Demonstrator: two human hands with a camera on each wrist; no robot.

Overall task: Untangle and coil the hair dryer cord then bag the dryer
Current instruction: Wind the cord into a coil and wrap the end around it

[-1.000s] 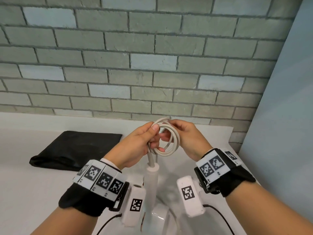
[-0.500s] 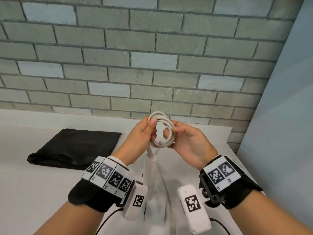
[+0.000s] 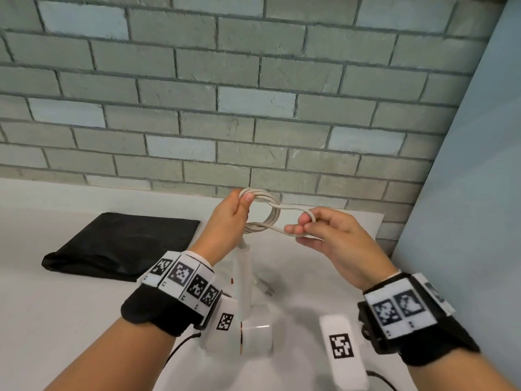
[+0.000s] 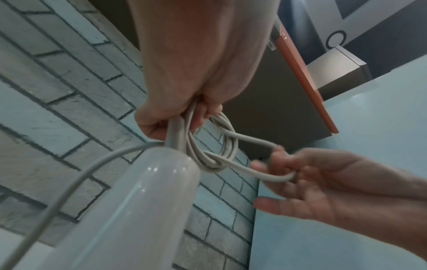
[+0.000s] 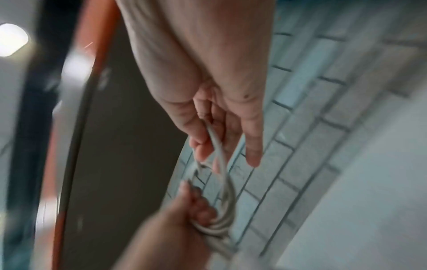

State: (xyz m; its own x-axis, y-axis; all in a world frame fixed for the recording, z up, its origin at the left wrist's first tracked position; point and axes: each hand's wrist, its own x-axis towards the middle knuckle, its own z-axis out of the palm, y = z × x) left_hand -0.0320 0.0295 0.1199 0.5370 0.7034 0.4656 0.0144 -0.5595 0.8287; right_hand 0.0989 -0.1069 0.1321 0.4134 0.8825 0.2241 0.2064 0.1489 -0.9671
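Left hand (image 3: 229,218) grip pinching the coiled cord (image 3: 272,214) up in the air above the counter (image 3: 70,311), thumb clamped over the top of the loops. Right hand (image 3: 327,235) grip hooked through one loop pulled out sideways, other fingers loosely spread. Hair dryer (image 3: 248,314) dangling below the left hand over the counter's near middle, black bag (image 3: 121,244) lying flat toward the back left.

I'm seeing one white plastic hair dryer (image 3: 255,331), one pale grey coiled cord (image 3: 267,214), one flat black fabric bag (image 3: 124,244), two hands, two marker-covered wristbands showing.
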